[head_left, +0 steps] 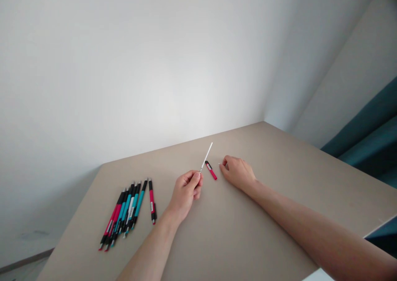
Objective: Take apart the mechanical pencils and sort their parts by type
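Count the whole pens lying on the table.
7 at least: six in a bunch at the left of the table, overlapping, so more may be hidden, and one red pen just to its right.

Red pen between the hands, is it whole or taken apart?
Taken apart: only a short red-and-black piece lies on the table, while the left hand pinches a thin white refill outside it.
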Demonstrator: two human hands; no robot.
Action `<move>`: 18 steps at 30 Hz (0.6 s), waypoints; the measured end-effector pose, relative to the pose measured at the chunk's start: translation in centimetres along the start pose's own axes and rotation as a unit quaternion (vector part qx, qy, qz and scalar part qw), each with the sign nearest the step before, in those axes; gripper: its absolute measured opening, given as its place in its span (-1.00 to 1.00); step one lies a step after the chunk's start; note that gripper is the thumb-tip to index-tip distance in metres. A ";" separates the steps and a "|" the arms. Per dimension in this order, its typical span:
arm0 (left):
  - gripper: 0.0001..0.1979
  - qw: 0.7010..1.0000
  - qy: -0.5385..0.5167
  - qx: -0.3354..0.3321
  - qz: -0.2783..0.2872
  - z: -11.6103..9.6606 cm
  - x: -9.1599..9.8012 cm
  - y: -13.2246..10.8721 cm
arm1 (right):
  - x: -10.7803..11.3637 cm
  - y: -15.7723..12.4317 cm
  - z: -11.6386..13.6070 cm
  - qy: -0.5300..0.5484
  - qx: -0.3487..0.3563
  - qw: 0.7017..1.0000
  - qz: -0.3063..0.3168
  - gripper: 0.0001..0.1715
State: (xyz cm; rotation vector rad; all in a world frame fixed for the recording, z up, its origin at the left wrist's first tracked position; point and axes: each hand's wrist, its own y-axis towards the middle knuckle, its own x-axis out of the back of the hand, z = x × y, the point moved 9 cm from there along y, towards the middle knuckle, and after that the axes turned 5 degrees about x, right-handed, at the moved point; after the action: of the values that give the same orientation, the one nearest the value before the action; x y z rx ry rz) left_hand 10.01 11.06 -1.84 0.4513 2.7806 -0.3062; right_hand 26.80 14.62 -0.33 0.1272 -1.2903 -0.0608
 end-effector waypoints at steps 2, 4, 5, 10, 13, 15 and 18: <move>-0.68 1.000 0.000 0.000 0.001 0.0 0.0 0.1 | 0.0 0.2 0.1 -0.007 -0.002 1.000 -0.004 -0.78; -0.68 1.000 -0.002 0.000 0.002 0.1 0.0 0.2 | 0.2 0.2 0.1 -0.013 -0.004 1.000 -0.009 -0.77; -0.68 1.000 -0.003 -0.001 0.002 0.1 0.0 0.2 | 0.3 0.0 0.2 -0.015 -0.004 1.000 -0.011 -0.76; -0.69 1.000 -0.005 -0.002 0.000 0.1 0.0 0.1 | 0.7 -1.5 2.3 -0.014 0.030 0.999 -0.015 -0.66; -0.69 1.000 -0.004 -0.002 0.000 0.0 -0.1 0.1 | 0.1 -2.3 3.9 -0.033 0.066 0.997 0.003 -0.66; -0.69 1.000 -0.003 -0.004 0.001 0.0 -0.1 0.1 | -0.4 -2.4 4.4 -0.048 0.075 0.996 0.012 -0.70; -0.70 1.000 -0.002 -0.010 0.002 0.0 -0.1 0.2 | -0.8 -2.0 4.4 -0.052 0.069 0.996 0.017 -0.73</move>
State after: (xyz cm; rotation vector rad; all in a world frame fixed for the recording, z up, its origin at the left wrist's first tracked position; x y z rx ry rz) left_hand 10.19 11.19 -1.80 0.4510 2.7770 -0.2787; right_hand 22.37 12.45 -0.14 0.2229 -1.3997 0.0513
